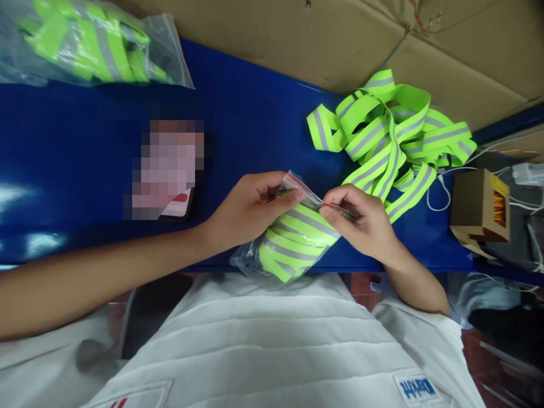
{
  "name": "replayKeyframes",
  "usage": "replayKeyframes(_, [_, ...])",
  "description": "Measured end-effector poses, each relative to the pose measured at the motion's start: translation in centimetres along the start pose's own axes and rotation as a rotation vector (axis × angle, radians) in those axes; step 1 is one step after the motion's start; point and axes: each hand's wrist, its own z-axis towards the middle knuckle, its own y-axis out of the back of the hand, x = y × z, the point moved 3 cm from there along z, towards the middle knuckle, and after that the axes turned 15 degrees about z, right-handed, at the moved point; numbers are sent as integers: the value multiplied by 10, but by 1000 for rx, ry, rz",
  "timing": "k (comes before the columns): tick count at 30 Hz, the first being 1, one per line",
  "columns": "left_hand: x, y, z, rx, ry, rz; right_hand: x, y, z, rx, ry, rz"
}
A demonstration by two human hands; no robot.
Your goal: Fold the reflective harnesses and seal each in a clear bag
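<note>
A clear zip bag (293, 243) with neon-yellow reflective straps inside lies at the front edge of the blue table, its red-lined zip end turned away from me. My left hand (266, 207) pinches the left part of that zip end between thumb and fingers. On the right part, my right hand (357, 218) is closed with thumb and forefinger on the zip strip. Just beyond my right hand is a loose heap of reflective straps (391, 136), yellow with a grey stripe.
A filled bag of straps (93, 45) lies at the back left, and a phone (178, 204), mostly blurred out, lies left of my hands. A small cardboard box (480, 209) and white cables (444, 195) are at the right. Large cardboard (272, 45) lines the table's back.
</note>
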Motion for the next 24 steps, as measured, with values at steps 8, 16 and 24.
replayKeyframes(8, [0, -3, -1, 21, -37, -49, 9, -3, 2, -5, 79, -115])
replayKeyframes(16, [-2, -3, -1, -15, -101, 45, 8, -5, 2, -3, 79, -108])
replayKeyframes(24, [-6, -2, -5, -126, -188, 171, 14, -5, 0, -25, 155, -194])
